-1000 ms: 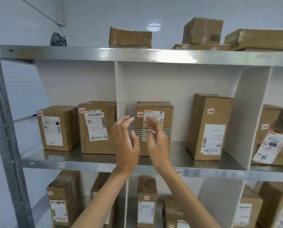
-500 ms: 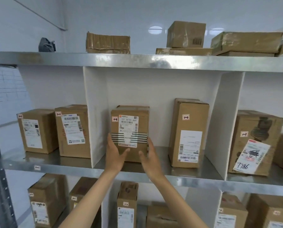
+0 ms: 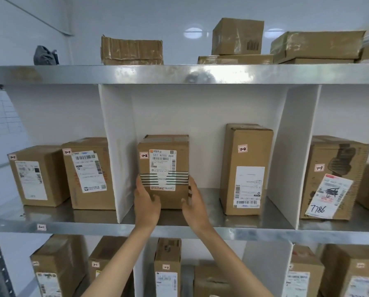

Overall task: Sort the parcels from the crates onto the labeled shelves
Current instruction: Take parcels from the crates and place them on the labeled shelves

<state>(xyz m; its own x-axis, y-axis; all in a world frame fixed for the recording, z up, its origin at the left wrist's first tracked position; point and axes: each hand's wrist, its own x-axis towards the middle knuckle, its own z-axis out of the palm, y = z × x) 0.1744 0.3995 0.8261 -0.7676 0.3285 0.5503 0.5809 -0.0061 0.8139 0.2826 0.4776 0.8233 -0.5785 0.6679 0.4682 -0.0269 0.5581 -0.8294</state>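
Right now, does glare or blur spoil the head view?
Head view: glare patches on the upper steel shelf edge; white divider panel bows from wide-angle distortion; the label on the black-striped brown cardboard box reads sharp; lower-row labels smear.

A glossy white wall [image 3: 136, 16] reflecting two lights [image 3: 193, 32] backs a steel shelf rack [image 3: 115, 73] with white dividers [image 3: 117, 146].

Left hand [image 3: 146, 203] and right hand [image 3: 195, 203], before in mid-air, now clasping the parcel [image 3: 164, 163] (thumbs in front)

Left hand [image 3: 146, 203] and right hand [image 3: 196, 202] clasp sides of parcel [image 3: 164, 163], upright on middle shelf [image 3: 265, 231]
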